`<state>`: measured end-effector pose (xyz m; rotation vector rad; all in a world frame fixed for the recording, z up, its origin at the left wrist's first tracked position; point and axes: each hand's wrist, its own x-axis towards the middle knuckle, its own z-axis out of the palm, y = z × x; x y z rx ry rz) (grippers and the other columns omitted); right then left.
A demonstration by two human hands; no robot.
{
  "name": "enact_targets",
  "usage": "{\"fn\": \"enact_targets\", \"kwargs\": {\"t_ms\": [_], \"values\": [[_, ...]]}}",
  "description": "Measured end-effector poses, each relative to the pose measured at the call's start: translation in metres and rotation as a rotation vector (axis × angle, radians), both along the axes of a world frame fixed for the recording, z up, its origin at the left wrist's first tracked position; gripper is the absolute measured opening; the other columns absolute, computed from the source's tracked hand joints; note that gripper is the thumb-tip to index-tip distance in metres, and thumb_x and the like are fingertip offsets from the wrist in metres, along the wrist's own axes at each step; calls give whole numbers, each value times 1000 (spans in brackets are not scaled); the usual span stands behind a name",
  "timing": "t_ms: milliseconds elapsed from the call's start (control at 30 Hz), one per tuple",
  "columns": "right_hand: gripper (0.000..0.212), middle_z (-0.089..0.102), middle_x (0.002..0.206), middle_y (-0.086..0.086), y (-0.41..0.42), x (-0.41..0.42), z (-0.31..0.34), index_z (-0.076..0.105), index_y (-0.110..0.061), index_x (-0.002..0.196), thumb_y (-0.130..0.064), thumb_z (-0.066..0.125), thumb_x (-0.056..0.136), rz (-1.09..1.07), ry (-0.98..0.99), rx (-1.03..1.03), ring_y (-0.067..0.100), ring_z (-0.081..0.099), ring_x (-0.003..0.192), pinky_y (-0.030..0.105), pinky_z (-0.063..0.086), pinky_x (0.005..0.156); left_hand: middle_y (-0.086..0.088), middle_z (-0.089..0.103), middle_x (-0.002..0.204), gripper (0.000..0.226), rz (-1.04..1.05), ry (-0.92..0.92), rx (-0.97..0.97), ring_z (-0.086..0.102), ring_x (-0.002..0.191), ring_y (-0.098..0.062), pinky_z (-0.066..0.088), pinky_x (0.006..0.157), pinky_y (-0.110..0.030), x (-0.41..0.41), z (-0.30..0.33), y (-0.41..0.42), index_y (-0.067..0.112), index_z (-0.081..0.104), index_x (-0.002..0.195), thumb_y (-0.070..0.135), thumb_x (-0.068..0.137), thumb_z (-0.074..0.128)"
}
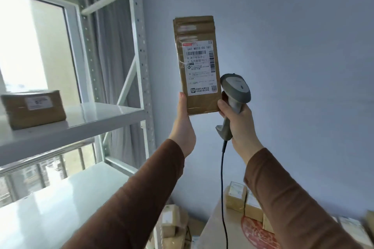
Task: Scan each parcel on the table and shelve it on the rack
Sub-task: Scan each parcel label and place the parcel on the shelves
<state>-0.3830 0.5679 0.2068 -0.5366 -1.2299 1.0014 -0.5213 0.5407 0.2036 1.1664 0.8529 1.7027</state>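
The left hand [183, 121] holds one brown parcel [196, 64] upright by its lower left edge, thumb along the side, label facing the camera, raised in front of the blue wall [293, 46]. Just right of it, the right hand [238, 125] curls round the handle of one grey scanner [234, 95], its head touching the parcel's lower right corner. One more parcel [34, 108] lies on the rack [113, 115] at far left. Several boxes [236, 196] sit low at right; their number is unclear.

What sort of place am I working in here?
Probably a small parcel sorting or pickup room: a white metal rack holding a labelled parcel, more parcels piled below, and a corded barcode scanner in hand.
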Motion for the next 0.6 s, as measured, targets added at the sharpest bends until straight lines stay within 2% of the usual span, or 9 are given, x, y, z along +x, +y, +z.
{"fn": "enact_targets", "kwargs": {"t_ms": [67, 133, 167, 200, 267, 367, 467, 533, 600], "values": [[15, 69, 119, 14, -3, -39, 13, 74, -40, 99, -26, 74, 93, 71, 6, 29, 32, 65, 114, 29, 58, 78, 21, 15, 170, 84, 129, 93, 20, 1, 159, -6, -5, 128, -50, -40, 10, -7, 50, 24, 160, 91, 87, 26], [10, 64, 121, 21, -3, -78, 23, 74, -34, 93, -24, 73, 94, 133, 14, 27, 39, 64, 118, 41, 57, 90, 17, 10, 173, 98, 216, 196, 56, -2, 161, -11, -3, 128, -58, -79, 21, -16, 49, 14, 162, 96, 76, 24], [6, 65, 119, 22, -2, -97, 27, 73, -29, 96, -23, 73, 94, 163, 18, 23, 37, 66, 116, 49, 55, 97, 15, 10, 173, 102, 249, 234, 76, -2, 161, -13, -2, 127, -60, -98, 25, -21, 48, 14, 163, 97, 73, 24], [9, 69, 117, 20, 0, -116, 31, 72, -26, 102, -22, 73, 94, 196, 27, 12, 34, 69, 114, 50, 54, 101, 14, 11, 173, 103, 280, 255, 89, 0, 161, -15, -1, 127, -61, -117, 29, -26, 48, 13, 163, 97, 73, 24], [24, 74, 119, 11, 3, -154, 38, 68, -18, 119, -20, 73, 95, 257, 51, -15, 29, 70, 114, 44, 55, 103, 10, 12, 173, 99, 326, 275, 100, 6, 161, -20, 3, 127, -62, -149, 36, -34, 47, 10, 163, 94, 77, 26], [33, 73, 124, 13, 9, -203, 45, 64, -10, 128, -18, 71, 96, 331, 51, -29, 31, 69, 117, 41, 56, 103, 9, 11, 173, 91, 353, 285, 78, 14, 159, -19, 8, 128, -56, -192, 42, -38, 42, 6, 164, 88, 89, 29], [29, 74, 120, 15, 20, -244, 54, 66, -12, 124, -20, 72, 96, 404, 46, -39, 28, 71, 108, 44, 56, 100, -3, 25, 170, 81, 356, 262, 39, 30, 154, -25, 21, 127, -55, -235, 50, -29, 35, 9, 166, 75, 99, 31], [27, 77, 110, 12, 30, -267, 62, 68, -14, 121, -22, 73, 95, 449, 31, -29, 26, 72, 101, 44, 58, 94, -7, 38, 164, 80, 391, 269, 13, 42, 147, -27, 31, 123, -55, -255, 60, -23, 31, 15, 165, 73, 100, 30], [24, 79, 100, 7, 42, -288, 72, 69, -15, 117, -24, 73, 95, 485, 15, -24, 24, 76, 93, 43, 61, 84, -8, 49, 155, 83, 424, 289, 6, 49, 141, -25, 38, 117, -48, -271, 70, -17, 27, 22, 164, 77, 98, 28]]}}
